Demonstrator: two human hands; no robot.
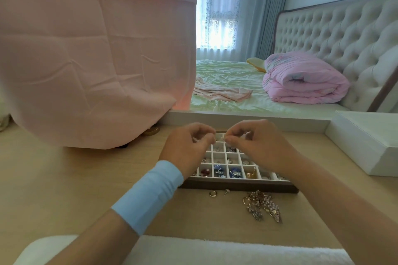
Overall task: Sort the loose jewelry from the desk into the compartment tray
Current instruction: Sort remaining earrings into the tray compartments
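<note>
Both hands meet above the far rows of the compartment tray (pixel 237 187). The left hand (pixel 189 146) and right hand (pixel 258 146) each have their fingers (pixel 233 140) pinched on one small pale piece (pixel 221 137) (too small to tell its long axis). It hangs directly over the cells, so the drop is probably straight down. The remaining loose jewelry (pixel 261 206) lies on the bench (pixel 86 178) beside the tray's near rim, on the right hand's side.
</note>
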